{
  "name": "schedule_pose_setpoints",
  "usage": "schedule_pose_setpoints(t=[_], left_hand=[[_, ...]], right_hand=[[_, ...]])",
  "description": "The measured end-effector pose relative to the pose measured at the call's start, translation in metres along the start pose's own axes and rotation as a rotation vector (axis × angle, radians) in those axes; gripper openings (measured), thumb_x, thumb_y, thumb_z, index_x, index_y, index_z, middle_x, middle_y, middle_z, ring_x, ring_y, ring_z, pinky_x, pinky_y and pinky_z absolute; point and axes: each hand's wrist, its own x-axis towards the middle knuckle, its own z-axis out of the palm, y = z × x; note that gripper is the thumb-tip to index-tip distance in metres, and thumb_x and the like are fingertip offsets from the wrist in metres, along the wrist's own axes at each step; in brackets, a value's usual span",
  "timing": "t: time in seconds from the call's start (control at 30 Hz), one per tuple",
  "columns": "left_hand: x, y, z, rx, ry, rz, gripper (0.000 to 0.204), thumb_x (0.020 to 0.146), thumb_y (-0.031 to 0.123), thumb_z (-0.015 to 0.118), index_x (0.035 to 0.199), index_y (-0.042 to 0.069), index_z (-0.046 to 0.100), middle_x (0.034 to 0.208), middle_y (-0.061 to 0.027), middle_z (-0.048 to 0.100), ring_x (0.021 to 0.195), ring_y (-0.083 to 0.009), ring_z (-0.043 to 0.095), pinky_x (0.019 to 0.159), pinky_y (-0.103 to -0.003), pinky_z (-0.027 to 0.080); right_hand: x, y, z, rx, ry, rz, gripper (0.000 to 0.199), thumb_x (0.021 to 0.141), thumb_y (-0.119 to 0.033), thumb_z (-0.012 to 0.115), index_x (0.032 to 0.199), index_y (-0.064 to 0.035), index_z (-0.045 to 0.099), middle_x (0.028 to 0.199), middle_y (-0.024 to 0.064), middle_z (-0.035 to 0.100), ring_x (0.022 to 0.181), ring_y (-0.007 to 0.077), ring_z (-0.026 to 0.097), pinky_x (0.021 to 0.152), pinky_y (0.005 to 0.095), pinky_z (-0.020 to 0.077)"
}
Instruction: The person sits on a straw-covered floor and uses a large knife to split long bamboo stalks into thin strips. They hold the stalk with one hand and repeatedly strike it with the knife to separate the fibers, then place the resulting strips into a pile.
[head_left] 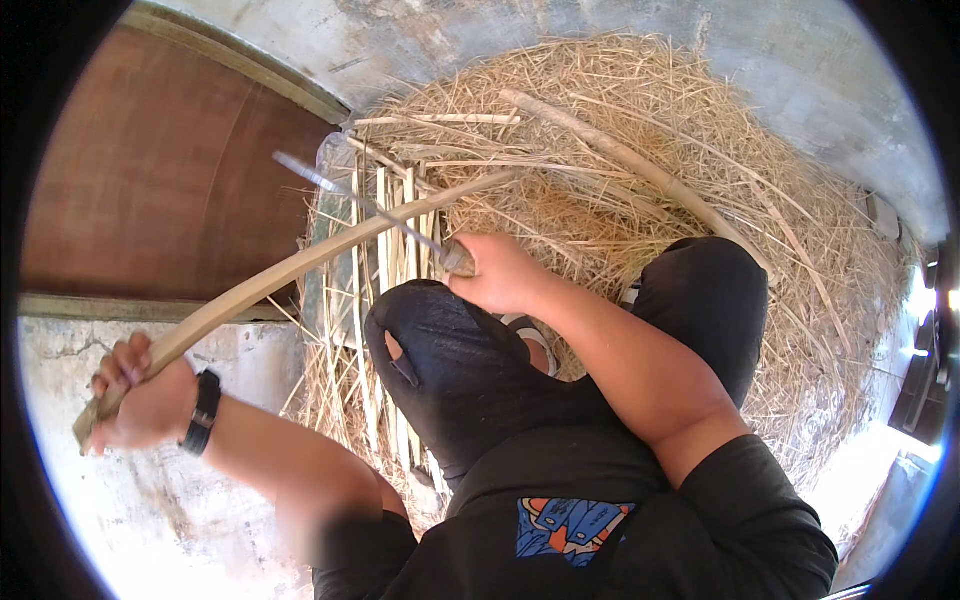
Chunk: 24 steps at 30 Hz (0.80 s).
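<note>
My left hand (145, 395), out at the far left with a black watch (202, 410) on the wrist, is closed round the near end of a long, pale split bamboo strip (270, 275). The strip slants up to the right, and its far end reaches the pile of shavings. Above my bent knee, my right hand (495, 272) grips the short wooden handle of a knife (412, 234). Its narrow blade points up and left and crosses the strip in the picture; whether it touches cannot be told. The blade tip is smeared by motion.
Straw-like shavings (620, 80) are heaped ahead and to the right against a worn wall (800, 60). A bamboo pole (640, 165) lies across them. Several split strips (372, 330) lie beside my left knee. A brown wooden panel (150, 160) stands at the left.
</note>
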Motion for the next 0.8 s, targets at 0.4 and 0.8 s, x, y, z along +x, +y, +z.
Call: schedule_pose_setpoints(t=[0.4,0.8], left_hand=[[-0.029,-0.075,0.016,-0.159,-0.05,-0.133,0.08,0.076,0.092,0.024,0.076,0.016,0.047,0.054,0.002,0.033,0.045,-0.0125,0.031,0.043,-0.026,0.029],[-0.029,-0.005,0.021,-0.537,-0.644,-0.11,0.059,0.084,0.076,0.046,0.072,0.018,0.048,0.053,0.0078,0.036,0.043,-0.0058,0.031,0.044,-0.021,0.026]], right_hand=[[0.014,0.014,0.014,0.106,-0.131,0.31,0.036,0.077,-0.022,0.071,0.102,0.0018,0.062,0.092,0.0233,0.067,0.088,0.038,0.066,0.08,0.0439,0.0514],[0.009,-0.02,-0.036,0.225,-0.36,0.309,0.035,0.081,-0.024,0.072,0.106,-0.0009,0.059,0.075,0.0095,0.06,0.06,0.0194,0.061,0.058,0.0339,0.0501]])
